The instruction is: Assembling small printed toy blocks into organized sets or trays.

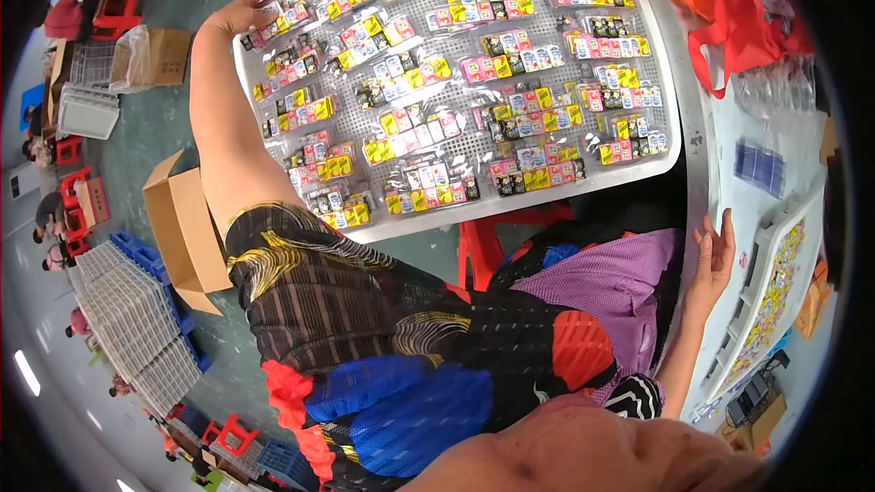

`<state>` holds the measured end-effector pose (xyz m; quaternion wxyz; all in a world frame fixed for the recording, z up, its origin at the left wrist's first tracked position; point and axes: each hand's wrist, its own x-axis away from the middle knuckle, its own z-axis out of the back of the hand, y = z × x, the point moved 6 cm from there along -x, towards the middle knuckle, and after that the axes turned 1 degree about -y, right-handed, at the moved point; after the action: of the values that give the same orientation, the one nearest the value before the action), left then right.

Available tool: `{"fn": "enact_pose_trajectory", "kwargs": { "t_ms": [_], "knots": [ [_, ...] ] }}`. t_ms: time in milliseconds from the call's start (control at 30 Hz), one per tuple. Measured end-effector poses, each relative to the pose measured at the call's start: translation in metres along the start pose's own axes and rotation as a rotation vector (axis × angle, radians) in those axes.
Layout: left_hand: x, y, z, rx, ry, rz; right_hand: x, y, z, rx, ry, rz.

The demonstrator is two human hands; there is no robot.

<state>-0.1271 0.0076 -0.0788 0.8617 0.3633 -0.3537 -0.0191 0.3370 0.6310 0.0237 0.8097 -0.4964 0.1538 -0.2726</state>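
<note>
A large white perforated tray holds rows of clear plastic packs filled with small pink, yellow, black and white pieces. My left hand reaches over the tray's far left corner, its fingers closed on one clear pack; the fingertips are partly hidden. Other packs, such as one by the near edge, lie side by side in loose columns. My right hand is at the edge of the white table on the right, fingers spread, holding nothing.
Red bags and a blue-patterned clear packet are at the right. Beside them, another white tray holds small colourful pieces. An open cardboard box and stacked white crates stand on the left floor. Several people are farther off.
</note>
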Motion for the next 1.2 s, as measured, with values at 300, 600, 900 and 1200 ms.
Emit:
{"fn": "enact_pose_trajectory", "kwargs": {
  "t_ms": [300, 600, 900, 1200],
  "knots": [
    [-0.016, 0.005, 0.005, -0.303, 0.107, -0.079, 0.001, 0.01, -0.006, 0.005, -0.035, 0.009],
    [-0.02, 0.001, -0.021, -0.371, 0.51, -0.084, 0.006, 0.019, -0.006, -0.004, -0.056, -0.036],
    [-0.009, 0.016, -0.036, -0.437, 0.503, -0.143, 0.011, 0.014, -0.01, -0.003, -0.06, -0.049],
    [-0.006, 0.017, -0.046, -0.441, 0.453, -0.109, 0.014, 0.019, -0.007, -0.019, -0.069, -0.056]
  ]
}}
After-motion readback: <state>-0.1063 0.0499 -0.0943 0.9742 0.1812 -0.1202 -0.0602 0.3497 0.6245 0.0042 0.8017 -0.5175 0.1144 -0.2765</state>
